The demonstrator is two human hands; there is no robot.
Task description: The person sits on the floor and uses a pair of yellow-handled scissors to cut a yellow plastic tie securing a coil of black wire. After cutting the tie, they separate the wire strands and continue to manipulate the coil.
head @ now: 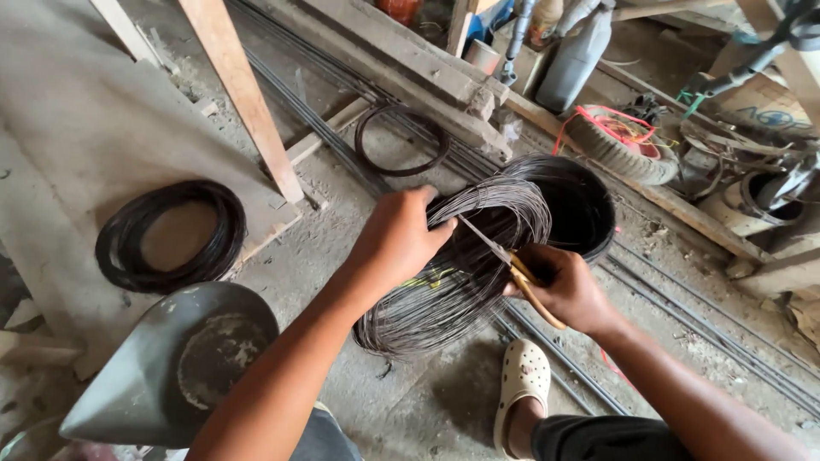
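The left hand [395, 242] grips the top of a big wire coil [457, 265] standing on the concrete floor [427, 401]; the right hand [565, 288], fingers closed around yellow-handled scissors [512, 265], seemingly sets the blades against the strands. A black bucket [574, 205] crowds just behind, a smaller coil [171, 235] lies well left, and a metal scoop [179, 358] sits near the left forearm.

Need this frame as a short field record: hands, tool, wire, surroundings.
left hand: gripping the top of the wire coil
right hand: holding scissors with yellow handles, blades pointing at the coil
wire coil: large bundle of thin dark wire, held upright over the concrete floor
nearby: black bucket behind the coil; smaller black coil on the board at left; wire ring by the timber
foot: cream clog below the right hand
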